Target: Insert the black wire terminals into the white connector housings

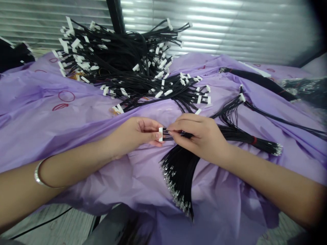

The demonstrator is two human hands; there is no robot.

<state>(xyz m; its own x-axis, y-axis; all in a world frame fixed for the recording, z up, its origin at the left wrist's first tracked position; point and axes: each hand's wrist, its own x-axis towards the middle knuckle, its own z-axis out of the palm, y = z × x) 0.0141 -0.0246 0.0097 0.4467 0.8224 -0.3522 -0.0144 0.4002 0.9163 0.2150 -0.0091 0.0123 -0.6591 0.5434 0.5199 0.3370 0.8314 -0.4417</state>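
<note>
Between the thumb and fingers of my left hand (144, 132) is a small white connector housing (160, 134), held upright. Several thin black wires (167, 137) run from its right side toward my right hand (195, 134). My right thumb and forefinger pinch a black wire (166, 130) close to the housing; whether its tip sits inside cannot be made out. Just below my right hand, a fanned bundle of black wires (182, 170) with bare metal terminals lies on the purple cloth (107, 183). Another bundle, tied with a red band (253, 140), extends to the right behind my right hand.
A large heap of finished-looking black cables (120, 54) with white connectors fills the back. Red rubber bands (66, 96) lie at left. More wire bundles (263, 81) and a clear plastic bag (306, 90) are at right. Metal blinds (217, 30) stand behind.
</note>
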